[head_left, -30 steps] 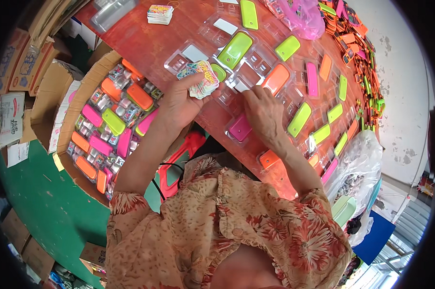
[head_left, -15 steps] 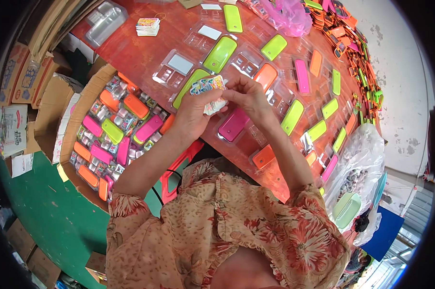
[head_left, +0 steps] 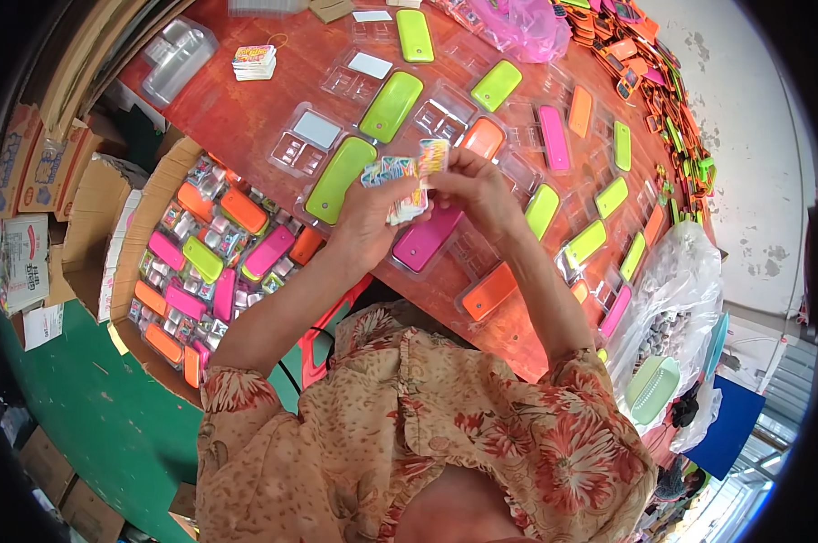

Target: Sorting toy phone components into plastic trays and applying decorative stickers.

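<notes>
Over the table's near edge, my left hand [head_left: 370, 217] is closed round a small stack of colourful printed cards [head_left: 394, 169]. My right hand [head_left: 483, 194] meets it from the other side, thumb and fingers pinching a yellowish printed card [head_left: 434, 157] that sticks up at the stack's right edge. Whether that card is fully apart from the stack, I cannot tell. Below the hands lies a magenta phone-shaped case [head_left: 427, 239], partly covered by them. A lime-green case [head_left: 341, 179] lies just left of the cards, in a clear plastic tray.
More cases in clear blister trays [head_left: 305, 140] cover the red table [head_left: 219, 109]. A second card pile [head_left: 255, 62] lies at the far left. A cardboard box [head_left: 126, 271] of packed cases stands left; a heap of orange and green pieces [head_left: 631, 68] lies far right, a plastic bag [head_left: 685, 271] nearer.
The right fingers have drawn a card up at the stack's right edge, where before they were at the stack's side. The view has shifted slightly, moving the table's things leftward.
</notes>
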The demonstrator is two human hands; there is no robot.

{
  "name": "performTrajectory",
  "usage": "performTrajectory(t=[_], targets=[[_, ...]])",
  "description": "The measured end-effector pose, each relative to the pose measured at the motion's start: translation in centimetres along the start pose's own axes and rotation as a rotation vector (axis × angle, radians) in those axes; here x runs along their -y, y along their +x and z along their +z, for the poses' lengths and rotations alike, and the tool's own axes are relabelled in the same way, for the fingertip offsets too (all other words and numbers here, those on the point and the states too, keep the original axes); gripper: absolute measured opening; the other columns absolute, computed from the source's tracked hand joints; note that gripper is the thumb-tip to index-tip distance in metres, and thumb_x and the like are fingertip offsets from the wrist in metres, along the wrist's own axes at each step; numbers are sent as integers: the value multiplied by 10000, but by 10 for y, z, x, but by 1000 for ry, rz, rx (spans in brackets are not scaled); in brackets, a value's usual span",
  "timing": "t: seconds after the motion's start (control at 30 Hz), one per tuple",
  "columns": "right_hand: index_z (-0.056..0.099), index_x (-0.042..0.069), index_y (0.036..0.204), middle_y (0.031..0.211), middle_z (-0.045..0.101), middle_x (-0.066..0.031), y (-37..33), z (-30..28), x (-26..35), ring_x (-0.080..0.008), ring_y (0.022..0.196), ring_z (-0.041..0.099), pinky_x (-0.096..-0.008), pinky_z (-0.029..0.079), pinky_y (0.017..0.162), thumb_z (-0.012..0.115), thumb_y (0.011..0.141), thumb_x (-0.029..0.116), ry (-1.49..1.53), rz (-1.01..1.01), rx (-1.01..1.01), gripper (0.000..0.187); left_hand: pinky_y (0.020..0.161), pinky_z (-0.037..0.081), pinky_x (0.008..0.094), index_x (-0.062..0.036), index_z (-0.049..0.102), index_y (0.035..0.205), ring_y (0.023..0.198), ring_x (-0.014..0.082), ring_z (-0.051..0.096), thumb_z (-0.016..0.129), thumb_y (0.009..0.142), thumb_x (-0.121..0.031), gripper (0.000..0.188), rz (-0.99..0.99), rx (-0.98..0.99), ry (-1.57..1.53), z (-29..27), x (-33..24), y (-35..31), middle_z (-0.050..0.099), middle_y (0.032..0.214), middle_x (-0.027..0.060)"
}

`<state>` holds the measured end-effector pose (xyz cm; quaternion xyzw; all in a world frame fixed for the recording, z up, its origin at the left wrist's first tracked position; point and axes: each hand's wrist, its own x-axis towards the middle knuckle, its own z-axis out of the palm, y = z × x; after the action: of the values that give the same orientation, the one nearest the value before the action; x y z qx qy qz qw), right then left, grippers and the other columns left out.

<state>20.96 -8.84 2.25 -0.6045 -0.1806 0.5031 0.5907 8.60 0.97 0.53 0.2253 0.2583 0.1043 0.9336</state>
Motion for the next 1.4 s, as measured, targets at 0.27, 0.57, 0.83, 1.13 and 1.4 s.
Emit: performTrajectory(t=[0.27,0.57,0.83,1.13,1.4], targets=[[525,61,877,720,543,-150,41,-27,18,-312,649,547,-345,447,506,474,750,65,-1456,-729,-496,138,636,485,342,-25,471,1009,737,234,570,541,754,-89,272,25,-99,-11,-12,23,-19,557,869,111],[549,67,799,723,521,-116,62,-28,7,-276,678,546,-362,465,515,453,684,63,-1665,-848,-429,150,648,481,369,-32,471,1032,770,221,564,551,749,-76,297,-83,-153,-70,-16,32,-52,559,871,108],[555,24,805,744,547,-82,43,-18,25,-171,700,532,-295,445,589,557,739,119,-982,-662,-264,116,690,462,354,-48,467,1042,807,214,557,520,759,-60,289,51,-33,-19,-2,-16,0,556,902,90],[507,16,856,764,543,-29,33,-14,29,-69,630,497,-204,413,547,609,700,23,-150,-137,39,188,543,478,275,-39,515,952,689,147,567,576,711,-58,249,142,-12,11,21,-5,30,569,813,39],[571,35,776,674,580,-25,64,-69,36,-66,580,500,-216,398,522,574,727,88,-473,-398,-241,72,499,485,294,-44,517,907,632,157,569,563,695,-30,217,134,-63,-9,18,-12,41,571,768,45]])
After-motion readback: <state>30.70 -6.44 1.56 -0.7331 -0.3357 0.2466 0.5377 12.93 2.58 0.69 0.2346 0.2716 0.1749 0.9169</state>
